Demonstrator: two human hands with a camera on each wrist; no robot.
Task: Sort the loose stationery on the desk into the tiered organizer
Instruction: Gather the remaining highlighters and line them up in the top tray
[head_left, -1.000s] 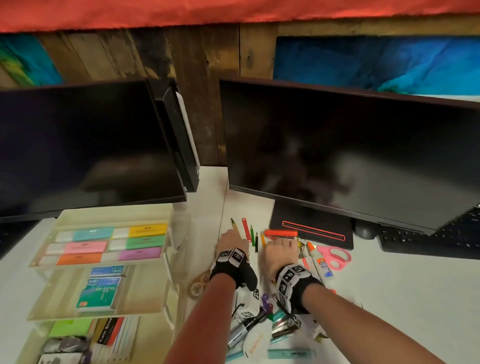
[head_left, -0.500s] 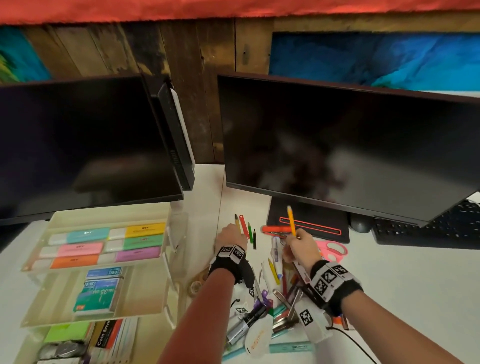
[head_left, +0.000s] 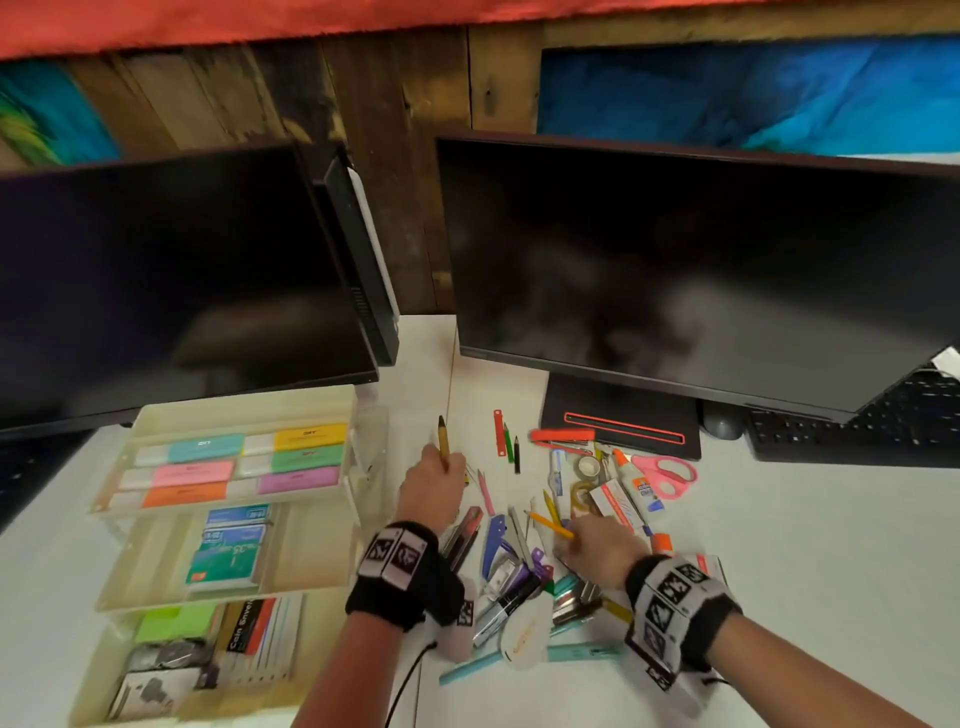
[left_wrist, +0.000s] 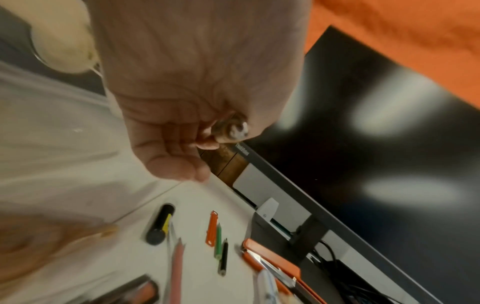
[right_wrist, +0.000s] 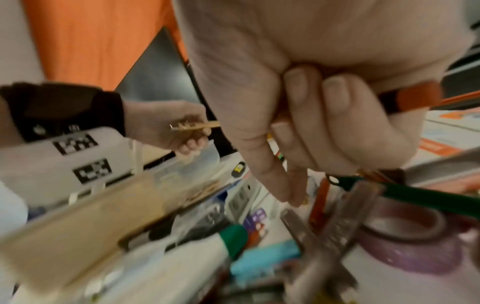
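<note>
The left hand (head_left: 434, 486) gripped a tan pencil (head_left: 443, 436), its tip pointing toward twelve o'clock above the white tabletop (head_left: 779, 545). The right hand (head_left: 597, 545), at three o'clock from it, was curled round a yellow pencil (head_left: 548, 524) over the loose stationery pile (head_left: 524, 582). The tiered organizer (head_left: 358, 415) stood at nine o'clock of the left hand, already holding coloured highlighters (head_left: 228, 462).
</note>
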